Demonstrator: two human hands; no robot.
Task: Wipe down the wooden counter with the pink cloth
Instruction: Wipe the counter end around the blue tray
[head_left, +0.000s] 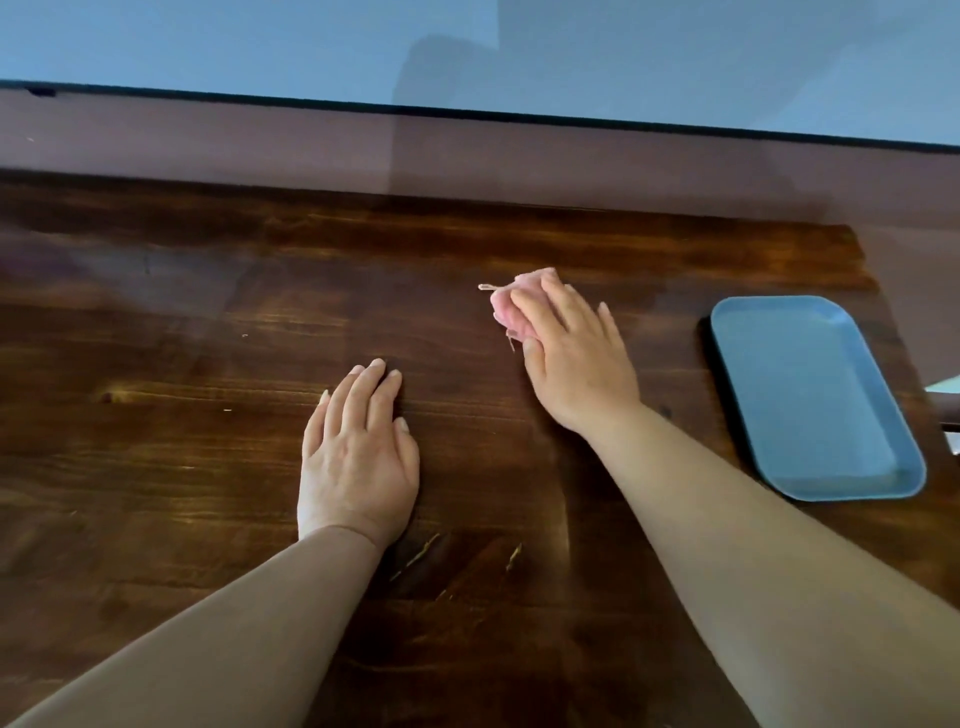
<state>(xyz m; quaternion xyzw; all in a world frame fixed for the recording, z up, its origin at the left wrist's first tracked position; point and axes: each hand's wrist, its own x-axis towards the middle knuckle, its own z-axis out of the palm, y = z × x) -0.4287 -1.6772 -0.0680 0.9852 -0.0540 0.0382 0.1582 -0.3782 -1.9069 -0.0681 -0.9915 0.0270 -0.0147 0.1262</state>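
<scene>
The right hand (563, 353) presses the bunched pink cloth (511, 306) on the wooden counter (208, 322), wiping. The left hand (358, 457) rests flat. Next: rub toward the left edge.

Counter (208, 364): dark brown wood, long streaky grain with lighter amber bands; a few pale scratch marks on it close to the left wrist. Cloth (506, 306): pale pink, frayed threads of the same pink at its edges. Tray (810, 400), on the counter's right end: plain slate blue, no pattern. Wall (260, 41) behind the counter: flat blue-grey above a dull mauve-brown band.
</scene>
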